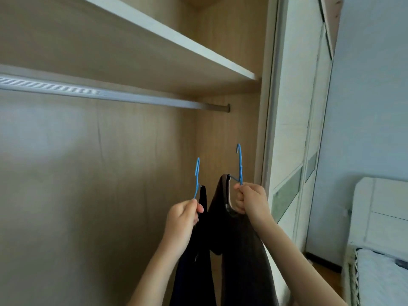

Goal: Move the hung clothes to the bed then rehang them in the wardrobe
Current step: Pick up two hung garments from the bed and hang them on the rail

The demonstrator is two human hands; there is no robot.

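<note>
Your left hand (183,214) pinches blue hanger (197,177) carrying black garment (194,261). Your right hand (249,198) grips second hanger (239,164) carrying brown garment (240,250). Both below wardrobe rail (110,93), hooks apart from it.

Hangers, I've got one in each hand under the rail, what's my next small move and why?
Probably raise the right hand so the right hanger hooks over the rail. Both hooks point up but sit below the rail, whose visible stretch is bare, so nothing is hung yet. The left hand, gripping the left hanger, can follow after.
</note>
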